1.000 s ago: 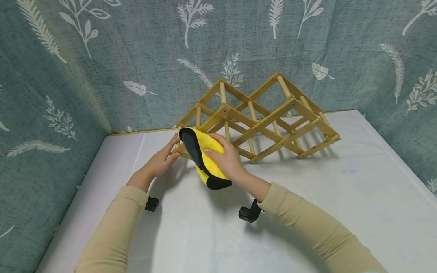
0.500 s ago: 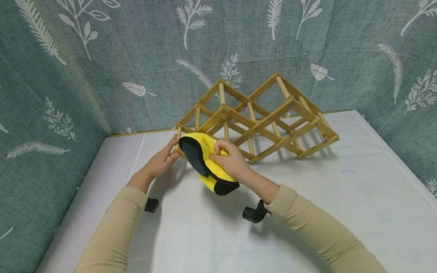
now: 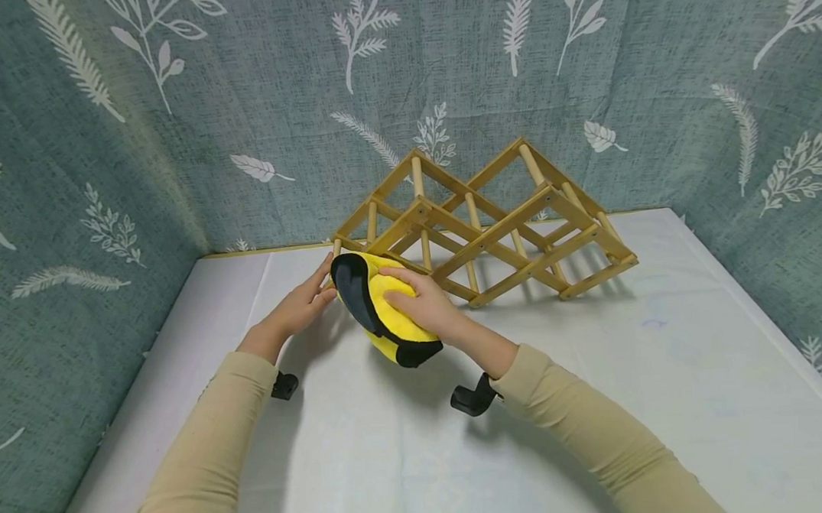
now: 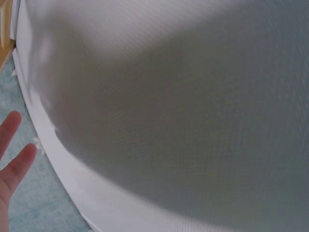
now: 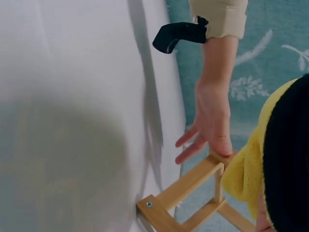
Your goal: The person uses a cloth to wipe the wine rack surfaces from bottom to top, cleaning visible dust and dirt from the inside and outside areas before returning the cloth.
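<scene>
A yellow plush cloth (image 3: 392,307) with a dark grey back and black edging is bunched up in my right hand (image 3: 423,306), thumb on top of it. It overlaps the left end of a folding wooden lattice rack (image 3: 482,242). At that same end my left hand (image 3: 301,306) touches the rack, its fingers extended. From the right wrist, the left thumb (image 5: 222,144) lies on the wooden end piece (image 5: 219,159), with two fingers spread apart beside it. The left wrist view catches only straight fingertips (image 4: 21,162) at the left edge. My right fingers are mostly hidden behind the cloth.
A white-covered table (image 3: 596,401) lies under the arms. Grey-green fabric walls (image 3: 273,102) with white leaf prints enclose the back and sides, close behind the rack. Black camera mounts (image 3: 472,399) stick out below both wrists.
My right hand rubs the cloth about the rack's left end, shifting right and toward me, then back left. The cloth has changed its folds. My left hand and the rack stay put.
</scene>
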Available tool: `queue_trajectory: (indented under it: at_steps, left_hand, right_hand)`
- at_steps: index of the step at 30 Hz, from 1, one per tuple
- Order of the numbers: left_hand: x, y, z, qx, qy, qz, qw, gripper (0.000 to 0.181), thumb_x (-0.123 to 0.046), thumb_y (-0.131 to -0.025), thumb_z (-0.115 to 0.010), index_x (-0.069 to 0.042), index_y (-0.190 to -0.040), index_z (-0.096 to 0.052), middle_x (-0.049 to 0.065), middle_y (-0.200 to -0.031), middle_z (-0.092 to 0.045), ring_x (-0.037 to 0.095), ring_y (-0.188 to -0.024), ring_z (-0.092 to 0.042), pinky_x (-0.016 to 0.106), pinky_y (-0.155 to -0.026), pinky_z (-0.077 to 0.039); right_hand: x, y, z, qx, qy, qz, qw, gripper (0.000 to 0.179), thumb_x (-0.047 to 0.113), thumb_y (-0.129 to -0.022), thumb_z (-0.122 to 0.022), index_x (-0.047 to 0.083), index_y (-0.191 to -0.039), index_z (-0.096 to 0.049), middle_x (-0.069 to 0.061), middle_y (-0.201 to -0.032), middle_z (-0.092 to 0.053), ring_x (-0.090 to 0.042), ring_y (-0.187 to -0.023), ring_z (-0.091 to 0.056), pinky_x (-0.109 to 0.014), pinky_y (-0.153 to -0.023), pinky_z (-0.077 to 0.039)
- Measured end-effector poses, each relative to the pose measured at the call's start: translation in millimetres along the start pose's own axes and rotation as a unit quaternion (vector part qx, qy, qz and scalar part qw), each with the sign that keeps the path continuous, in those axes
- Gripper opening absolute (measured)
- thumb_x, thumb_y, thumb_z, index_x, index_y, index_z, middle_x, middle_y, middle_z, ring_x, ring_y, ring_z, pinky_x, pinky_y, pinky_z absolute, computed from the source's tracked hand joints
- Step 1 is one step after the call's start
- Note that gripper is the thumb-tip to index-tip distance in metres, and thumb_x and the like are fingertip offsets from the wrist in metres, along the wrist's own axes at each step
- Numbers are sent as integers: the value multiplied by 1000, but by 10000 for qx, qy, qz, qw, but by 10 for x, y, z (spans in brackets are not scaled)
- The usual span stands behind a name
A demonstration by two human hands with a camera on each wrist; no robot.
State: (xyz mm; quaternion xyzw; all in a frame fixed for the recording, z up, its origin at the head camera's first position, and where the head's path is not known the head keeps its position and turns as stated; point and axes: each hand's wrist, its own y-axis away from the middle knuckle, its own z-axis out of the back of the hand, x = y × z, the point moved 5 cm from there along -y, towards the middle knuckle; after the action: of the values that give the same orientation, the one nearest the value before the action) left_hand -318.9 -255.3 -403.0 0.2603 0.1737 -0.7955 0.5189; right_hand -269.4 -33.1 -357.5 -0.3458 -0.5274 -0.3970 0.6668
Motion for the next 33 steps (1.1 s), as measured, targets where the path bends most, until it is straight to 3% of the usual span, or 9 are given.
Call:
queue_trajectory:
  at_steps: [8,17,24,27,33]
  left_hand:
    - [-13,-13,-16,76,-36,164,9998,75,-61,-91,-27,-26,-148,6,15,-153,-11,48,-122,-39,60,-97,-31]
    - [-5,-21,-9,43,-120,91,9999,77,-62,-90,-25,-22,-148,5,16,-152,-11,47,-122,-39,59,-99,-30]
    - [-35,-16,-25,74,32,97,9999,65,-49,-96,-32,-27,-149,0,12,-154,-8,45,-126,-35,57,-101,-30]
    - [-49,-16,-19,39,55,-59,10000,60,-42,-98,-34,-23,-149,-8,8,-154,-2,46,-125,-35,58,-100,-31]
    - [-26,-8,-6,6,-58,-99,9999,59,-41,-98,-34,-17,-148,-14,7,-155,0,49,-119,-41,58,-96,-34]
  right_hand:
    - [-19,-54,-90,138,717,-432,9964,67,29,-81,-69,24,-141,-37,-1,-143,-36,-20,-110,-47,-34,-86,-42]
    - [-32,-123,-165,-191,1252,-372,9912,68,29,-79,-71,20,-139,-40,-4,-139,-42,-22,-111,-48,-37,-88,-42]
    - [27,-72,-10,-444,51,-676,9967,62,23,-81,-69,24,-137,-42,-5,-130,-47,-22,-100,-52,-30,-77,-45]
    - [134,7,142,-569,-381,-542,9962,61,19,-83,-67,24,-137,-41,-7,-126,-47,-23,-99,-50,-30,-76,-44]
    - [336,140,518,-779,-727,-241,9940,60,13,-84,-65,22,-138,-41,-9,-123,-45,-23,-97,-48,-29,-75,-44]
